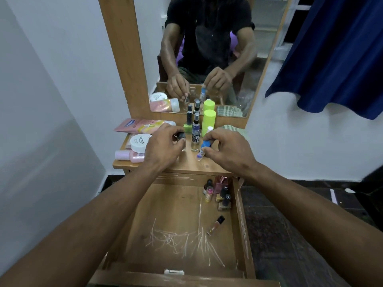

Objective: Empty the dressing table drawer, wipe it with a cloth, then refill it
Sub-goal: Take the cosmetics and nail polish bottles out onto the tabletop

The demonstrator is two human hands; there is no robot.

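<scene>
Head view, looking down: drawer [178,214] pulled fully out below the desk [192,164], wooden floor scored with pale scratch marks. Drawer partly emptied; a cluster of small bottles [219,193] stands in its far right corner, and one dark-capped bottle [215,225] lies on its side just in front of them, near the right wall. Left hand [163,143] over the desk top, fingers curled and pinching a small black-capped bottle [180,136]. Right hand [228,148] beside it, fingers clamped on a small clear bottle with a blue cap [204,149], which is tilted with its base touching or just above the desk; cannot tell which. Between the two hands stands a slim clear spray bottle [195,137], upright. Behind it, against the mirror [207,59]: a dark-capped bottle on a green base [188,122] and a tall lime-green bottle [208,121]. Left part of the desk: a pink tube [143,125] lying flat, a round white tub [139,142] marked as nail polish remover, and a pale pink bottle [129,155] on its side at the front edge. A folded greenish cloth [232,129] rests at the far right of the desk, partly hidden by the right hand. A dark blue curtain [335,56] hangs at upper right.
</scene>
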